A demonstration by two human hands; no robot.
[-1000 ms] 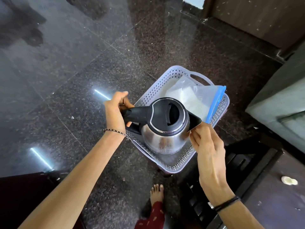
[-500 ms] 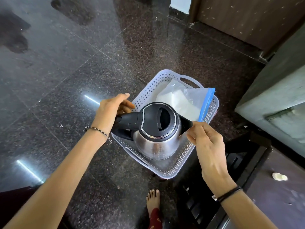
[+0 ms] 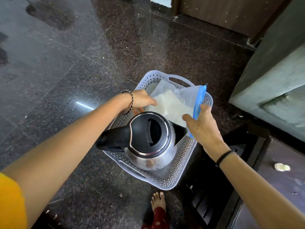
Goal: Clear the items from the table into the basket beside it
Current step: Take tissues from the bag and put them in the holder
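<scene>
Left hand (image 3: 142, 100): reaches over the far-left corner of the pale perforated plastic basket (image 3: 165, 182). Its fingers lie stretched along the left edge of the bag. I cannot tell whether a thumb pinches underneath.
Kettle: the stainless steel electric kettle with black lid and handle (image 3: 148, 139) stands upright in the basket's near half, unheld, with its handle jutting over the left rim.
Bag: the clear zip bag with blue seal and white contents (image 3: 173, 104) fills the basket's far half and leans on the far-right rim. It is probably being nudged aside to give the kettle room.
Right hand (image 3: 199, 124): hangs above the basket's right rim with fingers loose and spread beside the blue seal, grasping nothing.
Leftover: a small pale round item (image 3: 281, 167) lies on the dark table (image 3: 272, 187) right of the basket, not yet cleared.
Change: half a second ago the left hand was by the kettle's handle and the right pinched its spout. Both have since let go and moved to the bag.
</scene>
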